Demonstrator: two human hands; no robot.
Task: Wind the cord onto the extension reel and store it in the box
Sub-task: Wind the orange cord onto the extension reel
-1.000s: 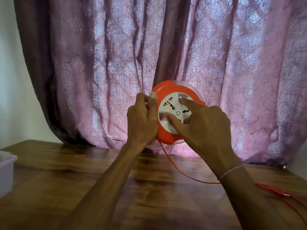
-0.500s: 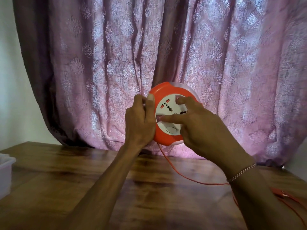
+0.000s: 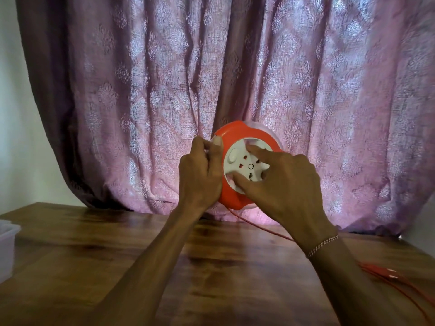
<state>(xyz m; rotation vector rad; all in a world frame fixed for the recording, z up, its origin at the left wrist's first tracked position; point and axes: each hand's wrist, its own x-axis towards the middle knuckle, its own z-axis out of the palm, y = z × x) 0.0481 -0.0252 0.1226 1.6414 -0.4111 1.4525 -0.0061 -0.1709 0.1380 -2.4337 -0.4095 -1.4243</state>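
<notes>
Winding cord (image 3: 261, 225) onto reel (image 3: 237, 135), held up above table's (image 3: 211, 267) far edge | left hand (image 3: 200, 175) clamped on rim | right hand (image 3: 287, 184) fingers pinching white hub, turned on since half-second back | slack trailing right; box (image 3: 7, 245) waiting at left edge.

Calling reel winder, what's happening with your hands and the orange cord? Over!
Left hand grips reel rim. Right hand fingers on white hub. Cord trails loose across table. Nothing blocking.

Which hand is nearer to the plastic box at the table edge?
The left hand. It grips the reel's left rim, on the side toward the box; the right hand is on the reel's white face, farther away.
</notes>
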